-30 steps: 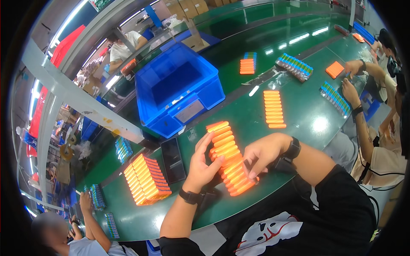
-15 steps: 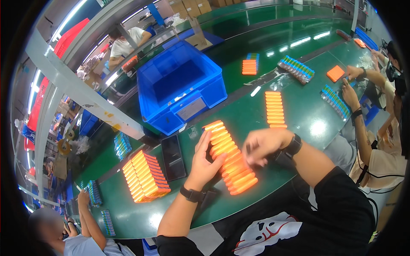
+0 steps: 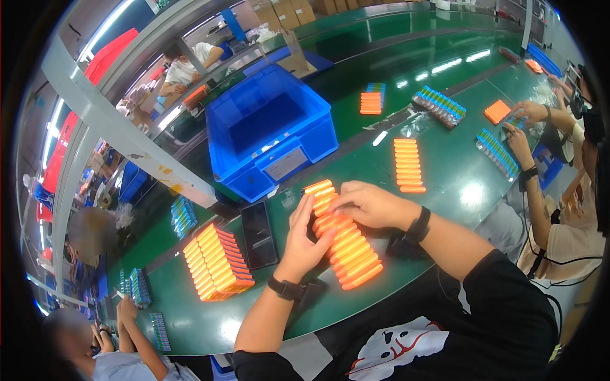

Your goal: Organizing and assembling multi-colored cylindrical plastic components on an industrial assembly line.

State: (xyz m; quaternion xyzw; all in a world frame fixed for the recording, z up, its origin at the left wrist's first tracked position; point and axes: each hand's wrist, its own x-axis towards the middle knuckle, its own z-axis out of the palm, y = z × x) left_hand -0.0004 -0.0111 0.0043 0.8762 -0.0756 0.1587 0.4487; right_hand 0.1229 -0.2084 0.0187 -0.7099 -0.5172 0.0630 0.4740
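A long row of bright orange cylinders [image 3: 354,255] lies slantwise on the green table in front of me. My left hand [image 3: 305,244] grips its left side, with fingers along the edge and thumb over the top. On the row's upper part, my right hand [image 3: 376,204] is closed, its fingertips pressed against the cylinders and partly hidden. Left of my left hand stands a block of stacked orange cylinders [image 3: 217,263], beside a dark phone-like slab [image 3: 258,236]. Another single row of orange cylinders [image 3: 408,166] lies beyond my right hand.
A large blue bin [image 3: 298,155] stands behind the work spot, near a slanting white post [image 3: 146,155]. Blue-green cylinder groups [image 3: 440,105] lie farther off on the green table [image 3: 445,203]. Other people's hands [image 3: 530,111] work at the right, and others at the lower left.
My right hand has moved up and left along the row, from its right side to its upper part. My left hand keeps its hold in the same place.
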